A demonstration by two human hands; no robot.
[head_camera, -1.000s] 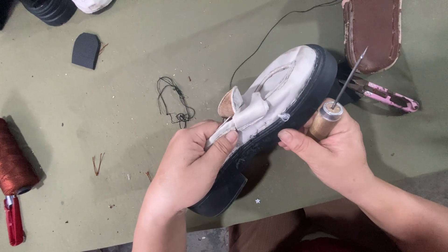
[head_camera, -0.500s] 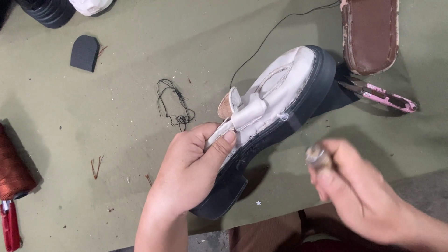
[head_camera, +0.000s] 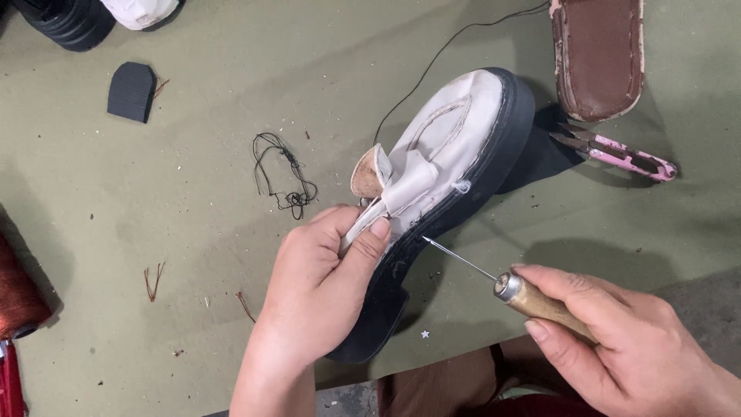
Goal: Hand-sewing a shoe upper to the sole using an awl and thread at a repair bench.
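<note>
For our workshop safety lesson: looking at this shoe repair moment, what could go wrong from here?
1. The awl in the right hand points its needle toward the left hand gripping the shoe; a slip might prick the thumb.
2. The pink snips lie beside the shoe, blades bare, and could perhaps nick a reaching hand.

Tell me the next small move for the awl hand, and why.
Probably ease the awl forward so its needle tip enters the seam between the white upper and black sole of the shoe. The tip sits right at that seam edge, the right hand grips the wooden handle, and the left hand pins the shoe steady on the table.
</note>
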